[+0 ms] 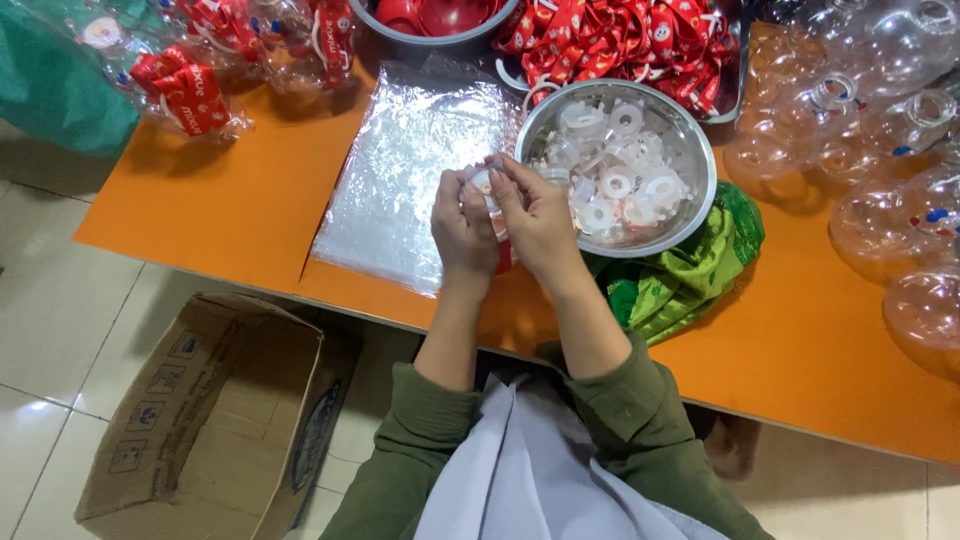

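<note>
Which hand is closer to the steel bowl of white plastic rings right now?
Right. The right hand is at the steel bowl's near rim; the left hand is farther out, over the clear plastic bags.

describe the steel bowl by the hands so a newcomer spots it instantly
On the orange table, look just right of the clear plastic sheet. The steel bowl sits there on green cloth. Unlike the bowl at the top edge holding red parts, it holds white plastic rings.

An open cardboard box [215, 420] sits on the tiled floor; a green cloth [690, 275] lies beside clear plastic bottles [880, 130].
</note>
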